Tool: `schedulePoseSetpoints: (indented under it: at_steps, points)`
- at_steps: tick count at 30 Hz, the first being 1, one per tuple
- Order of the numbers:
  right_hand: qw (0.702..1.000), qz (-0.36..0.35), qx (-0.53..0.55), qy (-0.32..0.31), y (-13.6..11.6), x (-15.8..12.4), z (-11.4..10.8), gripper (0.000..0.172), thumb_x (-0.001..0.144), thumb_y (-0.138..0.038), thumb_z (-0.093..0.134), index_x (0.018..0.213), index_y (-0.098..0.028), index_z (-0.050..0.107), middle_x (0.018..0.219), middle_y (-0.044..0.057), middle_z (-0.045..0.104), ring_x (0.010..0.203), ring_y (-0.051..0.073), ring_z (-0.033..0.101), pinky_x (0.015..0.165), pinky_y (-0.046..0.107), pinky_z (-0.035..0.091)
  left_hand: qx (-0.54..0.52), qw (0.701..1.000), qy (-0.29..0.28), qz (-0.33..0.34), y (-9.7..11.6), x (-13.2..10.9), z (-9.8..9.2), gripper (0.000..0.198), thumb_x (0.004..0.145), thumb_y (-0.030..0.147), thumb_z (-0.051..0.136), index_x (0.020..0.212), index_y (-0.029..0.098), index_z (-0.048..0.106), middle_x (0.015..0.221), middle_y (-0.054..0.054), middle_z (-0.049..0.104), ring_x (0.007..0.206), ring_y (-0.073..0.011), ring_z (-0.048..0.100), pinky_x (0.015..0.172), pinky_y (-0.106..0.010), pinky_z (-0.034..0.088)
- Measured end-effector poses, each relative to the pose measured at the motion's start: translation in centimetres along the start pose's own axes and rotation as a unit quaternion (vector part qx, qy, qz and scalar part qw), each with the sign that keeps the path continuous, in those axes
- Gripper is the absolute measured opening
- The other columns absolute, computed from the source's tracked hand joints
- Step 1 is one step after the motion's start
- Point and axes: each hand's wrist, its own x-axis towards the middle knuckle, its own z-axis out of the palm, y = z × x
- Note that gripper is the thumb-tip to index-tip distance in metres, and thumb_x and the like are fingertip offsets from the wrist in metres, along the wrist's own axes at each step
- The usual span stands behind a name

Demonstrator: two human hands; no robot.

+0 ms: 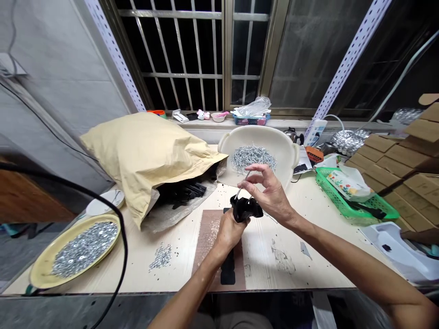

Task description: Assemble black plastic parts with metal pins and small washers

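My left hand (pixel 229 230) is closed around several black plastic pieces (pixel 245 211), bunched with their flared ends up. Above them, my right hand (pixel 269 192) pinches a thin silver metal pin (pixel 244 183) between thumb and fingertips. The pin's lower end is at the black pieces; whether it sits inside one I cannot tell. Below my left hand a long black strip (pixel 228 269) lies on a brown board (pixel 202 249). Behind my right hand, a large white basin (pixel 284 151) holds a heap of similar metal pins (pixel 254 156).
A big paper sack (pixel 147 146) lies open at left with black parts (pixel 187 192) inside. A yellow tray (pixel 37 274) of metal washers (pixel 85 246) stands at front left, near a small pile of metal bits (pixel 161 257). A green basket (pixel 338 201) and stacked cardboard boxes (pixel 394 169) are at right.
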Motion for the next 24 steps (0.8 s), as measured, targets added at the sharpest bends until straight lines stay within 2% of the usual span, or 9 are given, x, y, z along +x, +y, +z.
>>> schedulePoseSetpoints:
  at_steps: [5, 9, 11, 13, 16, 18, 21, 24]
  points:
    - [0.999, 0.017, 0.008, -0.048, 0.9, -0.4, 0.5, 0.03, 0.085, -0.029, 0.057, 0.113, -0.024, 0.047, 0.085, -0.001, 0.063, 0.082, 0.016, 0.066, 0.077, 0.034, 0.052, 0.011, 1.0, 0.012, 0.02, -0.3, 0.1, -0.4, 0.011, 0.065, 0.018, 0.06, 0.076, 0.015, 0.061, 0.069, 0.0, 0.061, 0.064, -0.0156, 0.051, 0.06, -0.025, 0.037]
    - [0.998, -0.01, -0.01, -0.069, 0.9, -0.5, 0.5, 0.022, 0.086, -0.031, 0.056, 0.108, -0.025, 0.055, 0.091, 0.0, 0.064, 0.087, 0.016, 0.064, 0.084, 0.037, 0.05, 0.001, 0.999, 0.026, 0.037, -0.3, 0.2, -0.7, 0.011, 0.065, 0.018, 0.061, 0.076, 0.016, 0.061, 0.068, 0.0, 0.061, 0.064, -0.0158, 0.052, 0.059, -0.024, 0.037]
    - [0.997, -0.041, -0.042, -0.053, 0.5, -0.5, 0.0, 0.023, 0.086, -0.034, 0.058, 0.107, -0.027, 0.059, 0.103, 0.002, 0.064, 0.098, 0.018, 0.061, 0.093, 0.041, 0.045, -0.017, 0.998, 0.029, 0.05, 0.1, 0.1, -1.2, 0.01, 0.067, 0.018, 0.062, 0.076, 0.016, 0.062, 0.07, 0.0, 0.063, 0.066, -0.0164, 0.054, 0.061, -0.025, 0.039]
    - [0.997, -0.05, -0.06, 0.001, 0.3, -1.0, -0.6, 0.032, 0.084, -0.038, 0.06, 0.114, -0.028, 0.058, 0.115, 0.003, 0.06, 0.112, 0.021, 0.053, 0.102, 0.045, 0.038, -0.036, 0.997, 0.04, 0.051, 1.0, 0.0, -1.8, 0.009, 0.067, 0.02, 0.064, 0.075, 0.016, 0.063, 0.073, -0.001, 0.064, 0.069, -0.0173, 0.055, 0.063, -0.025, 0.041]
    - [0.997, 0.033, 0.006, 0.068, 0.9, -2.5, -0.2, 0.048, 0.086, -0.046, 0.055, 0.13, -0.028, 0.047, 0.13, 0.006, 0.052, 0.123, 0.023, 0.045, 0.104, 0.046, 0.035, -0.065, 0.995, 0.061, 0.051, 2.7, -0.1, -2.7, 0.018, 0.067, 0.026, 0.069, 0.081, 0.015, 0.066, 0.081, -0.004, 0.068, 0.075, -0.0195, 0.059, 0.069, -0.027, 0.043]
    - [0.989, 0.105, 0.096, 0.037, 1.9, -3.7, 1.2, 0.054, 0.087, -0.052, 0.051, 0.133, -0.025, 0.044, 0.133, 0.008, 0.05, 0.124, 0.023, 0.045, 0.102, 0.043, 0.039, -0.079, 0.993, 0.067, 0.06, 3.4, 0.0, -2.8, 0.027, 0.067, 0.029, 0.071, 0.09, 0.016, 0.066, 0.089, -0.006, 0.069, 0.08, -0.0207, 0.061, 0.074, -0.028, 0.045]
    - [0.956, 0.18, 0.229, -0.008, 3.4, -4.7, 4.2, 0.056, 0.084, -0.056, 0.052, 0.128, -0.022, 0.045, 0.12, 0.008, 0.059, 0.114, 0.024, 0.054, 0.095, 0.04, 0.045, -0.068, 0.992, 0.085, 0.068, 3.4, 0.1, -2.2, 0.035, 0.071, 0.031, 0.069, 0.102, 0.017, 0.062, 0.096, -0.008, 0.068, 0.085, -0.0222, 0.062, 0.077, -0.03, 0.045]
    - [0.925, 0.217, 0.31, 0.025, 4.0, -4.6, 6.4, 0.054, 0.08, -0.055, 0.058, 0.121, -0.022, 0.046, 0.113, 0.007, 0.063, 0.106, 0.023, 0.059, 0.092, 0.039, 0.047, -0.054, 0.989, 0.11, 0.085, 2.5, 0.1, -1.7, 0.033, 0.078, 0.03, 0.062, 0.108, 0.019, 0.059, 0.109, -0.01, 0.064, 0.101, -0.0245, 0.06, 0.088, -0.032, 0.042]
